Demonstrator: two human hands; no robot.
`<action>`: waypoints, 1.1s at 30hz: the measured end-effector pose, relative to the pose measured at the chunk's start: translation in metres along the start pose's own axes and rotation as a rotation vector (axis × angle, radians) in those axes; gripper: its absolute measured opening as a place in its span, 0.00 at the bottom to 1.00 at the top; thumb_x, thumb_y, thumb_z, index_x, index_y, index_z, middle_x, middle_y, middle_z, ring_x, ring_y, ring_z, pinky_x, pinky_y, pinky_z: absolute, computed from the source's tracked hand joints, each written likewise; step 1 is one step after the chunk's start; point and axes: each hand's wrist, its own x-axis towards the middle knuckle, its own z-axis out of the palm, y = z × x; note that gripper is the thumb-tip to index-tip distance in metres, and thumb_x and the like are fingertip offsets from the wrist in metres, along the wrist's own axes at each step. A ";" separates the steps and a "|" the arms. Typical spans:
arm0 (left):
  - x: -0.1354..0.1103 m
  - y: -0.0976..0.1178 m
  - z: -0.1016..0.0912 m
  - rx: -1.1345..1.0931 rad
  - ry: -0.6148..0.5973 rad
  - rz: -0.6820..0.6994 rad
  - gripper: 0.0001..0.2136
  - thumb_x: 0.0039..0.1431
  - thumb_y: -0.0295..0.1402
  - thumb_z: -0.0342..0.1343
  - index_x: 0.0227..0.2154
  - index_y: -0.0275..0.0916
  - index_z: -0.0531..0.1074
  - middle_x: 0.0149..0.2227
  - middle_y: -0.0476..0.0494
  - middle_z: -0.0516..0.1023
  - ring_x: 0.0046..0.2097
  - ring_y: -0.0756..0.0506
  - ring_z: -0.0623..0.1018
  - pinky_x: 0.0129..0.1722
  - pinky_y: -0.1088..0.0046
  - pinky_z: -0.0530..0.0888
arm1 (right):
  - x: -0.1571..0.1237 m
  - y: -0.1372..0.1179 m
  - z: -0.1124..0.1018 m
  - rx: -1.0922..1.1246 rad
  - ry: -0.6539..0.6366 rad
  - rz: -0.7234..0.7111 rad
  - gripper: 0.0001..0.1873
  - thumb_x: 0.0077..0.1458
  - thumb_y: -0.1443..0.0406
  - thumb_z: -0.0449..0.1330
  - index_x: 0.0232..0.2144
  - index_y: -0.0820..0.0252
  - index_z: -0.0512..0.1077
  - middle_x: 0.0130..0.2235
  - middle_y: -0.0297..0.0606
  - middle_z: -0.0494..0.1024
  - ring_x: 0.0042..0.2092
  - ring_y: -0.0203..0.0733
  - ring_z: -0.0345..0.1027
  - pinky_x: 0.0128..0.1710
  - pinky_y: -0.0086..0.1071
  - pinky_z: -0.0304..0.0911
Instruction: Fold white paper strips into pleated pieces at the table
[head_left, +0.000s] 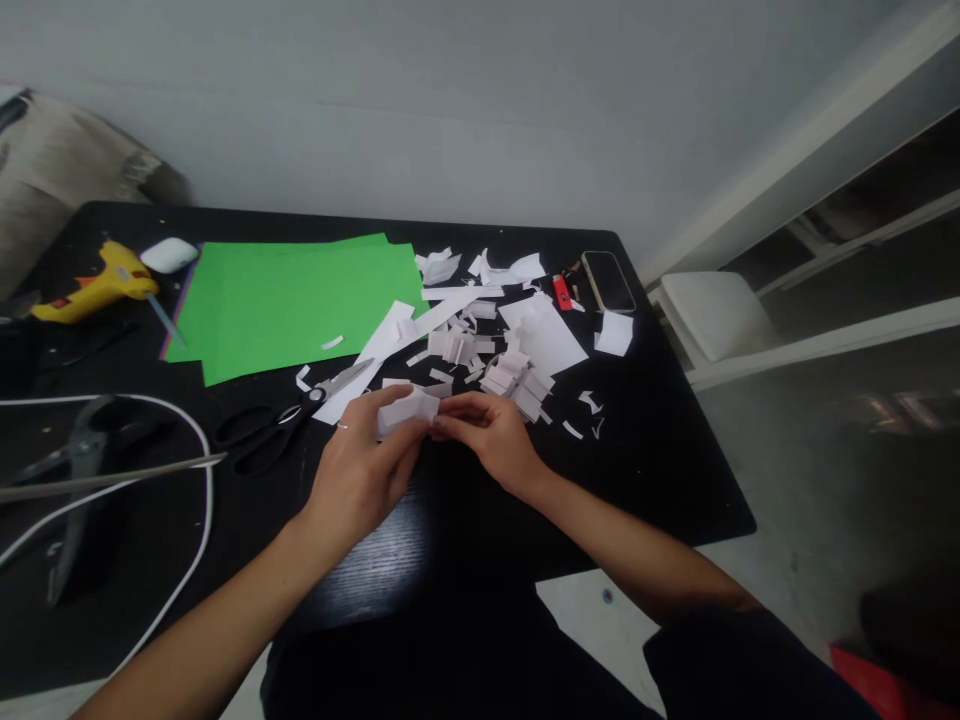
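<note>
Between my two hands is a small folded piece of white paper (409, 408), held above the black table's near half. My left hand (367, 455) grips its left side, thumb in front and fingers behind. The fingertips of my right hand (491, 435) pinch its right end. Just beyond the hands lie several folded paper pieces (514, 375) and small white scraps. Black-handled scissors (300, 410) rest, blades spread slightly, left of my left hand, their tips over a white paper strip (375, 345).
Green sheets (300, 310) lie at the back left, near a yellow glue gun (112, 285) and a white mouse (169, 254). A white cable (206, 500) loops by dark pliers-like cutters (86, 460). At the right are a phone (608, 281) and a red lighter (562, 292).
</note>
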 end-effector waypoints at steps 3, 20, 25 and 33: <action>0.002 0.002 -0.002 0.053 0.001 0.027 0.06 0.65 0.27 0.59 0.42 0.39 0.79 0.57 0.32 0.72 0.53 0.34 0.77 0.47 0.56 0.81 | 0.000 0.000 0.000 0.013 -0.003 0.007 0.15 0.44 0.60 0.77 0.34 0.58 0.82 0.33 0.34 0.85 0.34 0.41 0.81 0.47 0.41 0.78; -0.001 0.003 0.000 -0.183 0.184 0.023 0.17 0.58 0.24 0.65 0.48 0.44 0.70 0.60 0.36 0.70 0.54 0.38 0.78 0.50 0.58 0.80 | 0.005 -0.002 0.000 0.228 -0.006 0.138 0.17 0.39 0.63 0.79 0.31 0.61 0.79 0.30 0.33 0.84 0.32 0.37 0.80 0.38 0.31 0.77; 0.004 -0.002 0.000 -0.244 0.154 -0.117 0.19 0.59 0.25 0.63 0.51 0.39 0.64 0.54 0.32 0.75 0.55 0.36 0.77 0.52 0.53 0.78 | 0.007 -0.007 -0.003 0.334 -0.054 0.242 0.19 0.37 0.66 0.79 0.32 0.61 0.76 0.29 0.33 0.83 0.32 0.37 0.80 0.35 0.28 0.76; 0.004 -0.005 0.001 -0.355 0.049 -0.119 0.14 0.64 0.26 0.61 0.50 0.41 0.67 0.50 0.39 0.79 0.57 0.39 0.78 0.57 0.56 0.75 | 0.004 -0.010 -0.004 0.353 -0.187 0.237 0.23 0.41 0.66 0.78 0.34 0.58 0.70 0.31 0.31 0.83 0.32 0.36 0.80 0.35 0.27 0.76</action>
